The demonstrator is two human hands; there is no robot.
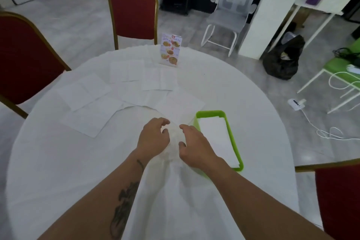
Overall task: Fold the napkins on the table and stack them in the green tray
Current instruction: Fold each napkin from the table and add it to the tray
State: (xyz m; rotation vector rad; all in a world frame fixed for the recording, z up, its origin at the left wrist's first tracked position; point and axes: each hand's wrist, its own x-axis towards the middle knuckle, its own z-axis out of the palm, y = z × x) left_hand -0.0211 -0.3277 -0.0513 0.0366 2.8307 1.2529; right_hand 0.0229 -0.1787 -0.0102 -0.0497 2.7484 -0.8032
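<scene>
Several white napkins lie flat and unfolded on the round white table, among them one at the left [83, 91], one at the back [126, 70] and one near the tray [181, 103]. The green tray [232, 138] sits right of centre with folded napkins [218, 138] stacked inside. My left hand [153, 138] and my right hand [194, 146] are close together just left of the tray. Their fingers curl onto a blurred white napkin [174, 135], lifted between them. Its far edge overlaps the tray's left rim.
A menu stand [171, 49] is upright at the table's far side. Red chairs stand at the left [25, 60], at the back [133, 9] and at the near right [339, 200]. A black bag [282, 60] and white cables lie on the floor to the right.
</scene>
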